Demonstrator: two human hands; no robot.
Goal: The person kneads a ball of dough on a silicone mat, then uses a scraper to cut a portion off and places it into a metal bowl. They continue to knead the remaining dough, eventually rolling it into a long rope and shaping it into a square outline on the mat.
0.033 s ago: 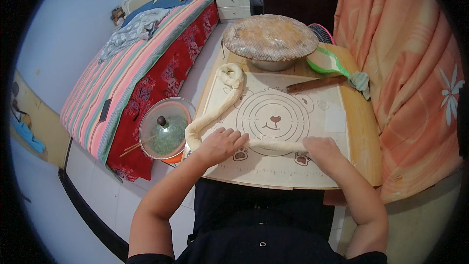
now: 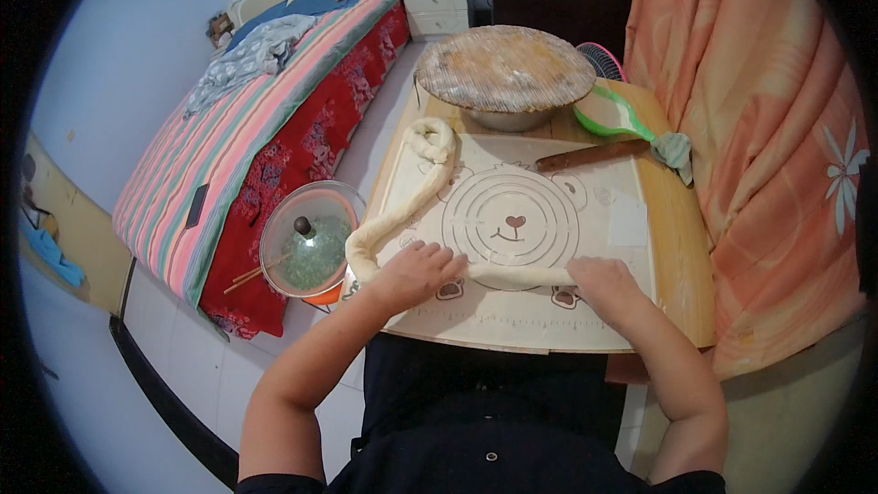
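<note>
A long pale rope of dough (image 2: 517, 275) lies on a white kneading mat (image 2: 611, 274) printed with a bear's face and rings. My left hand (image 2: 418, 275) is closed over the rope left of the rings, palm down. At its right end, my right hand (image 2: 605, 287) grips the dough, hiding the tip. Between both hands the strand runs nearly straight across the lower rings. Beyond my left hand it bends back along the mat's left side and finishes in a coil at the far left corner.
Behind the mat stands a metal basin under a round woven cover (image 2: 505, 69). A rolling pin (image 2: 590, 156) and green-rimmed sieve (image 2: 608, 112) lie at the far right. Left of the table sits a glass-lidded bowl (image 2: 309, 238) with chopsticks. An orange curtain (image 2: 732, 128) borders the right.
</note>
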